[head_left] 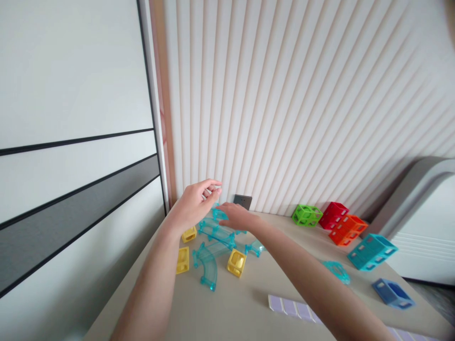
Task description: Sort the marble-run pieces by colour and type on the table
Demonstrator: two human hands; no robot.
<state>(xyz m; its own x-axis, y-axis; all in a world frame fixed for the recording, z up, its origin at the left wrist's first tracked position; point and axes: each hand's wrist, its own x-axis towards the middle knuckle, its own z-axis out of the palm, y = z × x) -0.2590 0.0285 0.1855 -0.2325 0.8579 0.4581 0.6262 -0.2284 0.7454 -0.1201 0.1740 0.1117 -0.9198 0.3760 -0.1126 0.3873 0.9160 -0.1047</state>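
My left hand [199, 201] is raised above the far left of the table, fingers loosely curved, thumb apart from them, with nothing visible in its grasp. To its right and slightly lower, my right hand [237, 217] reaches over a translucent teal piece [221, 215]; its fingers are stretched out, and I cannot tell whether they touch it. Below both hands lie more teal track pieces, among them a straight one [217, 234] and a curved one [209, 265]. Yellow block frames stand around them, one in front [236, 263], another at left [183, 260].
Along the right stand a green block frame [307, 215], a red one [333, 215], an orange one [347, 230], a teal one [371, 252] and a blue one [393, 293]. A lavender strip [294, 309] lies near the front. A ribbed wall [270, 109] closes off the back.
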